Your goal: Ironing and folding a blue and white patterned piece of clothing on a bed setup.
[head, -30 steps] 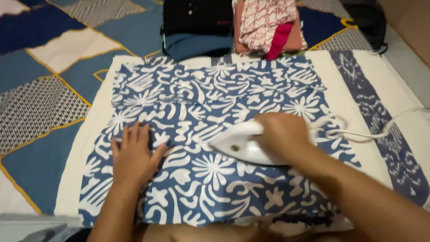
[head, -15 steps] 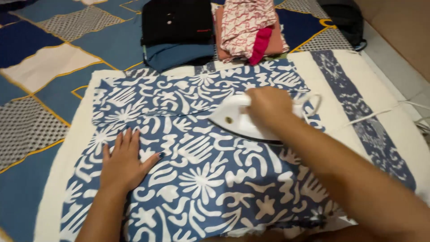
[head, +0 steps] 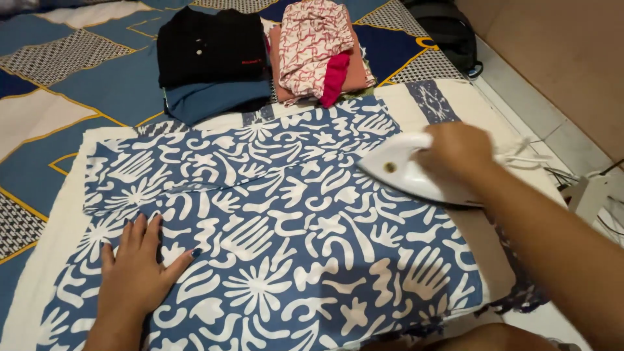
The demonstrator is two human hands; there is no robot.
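Note:
A blue cloth with white patterns point(head: 279, 214) lies spread flat on a white towel with a blue stripe point(head: 429, 99). My right hand point(head: 455, 151) grips the handle of a white iron point(head: 406, 174), which rests on the cloth's right side with its tip pointing left. My left hand point(head: 138, 270) lies flat on the cloth's near left part, fingers spread, pressing the fabric down.
Behind the cloth sit a folded black and blue pile point(head: 211, 58) and a folded pink patterned pile point(head: 318, 51). A patchwork bedspread point(head: 58, 84) lies underneath. A dark bag point(head: 448, 32) and tiled floor point(head: 552, 117) are at the right, with white cords point(head: 604, 195).
My right hand has slid the iron from the cloth's middle towards the far right side. My left hand stayed flat on the cloth. The view has shifted to the right.

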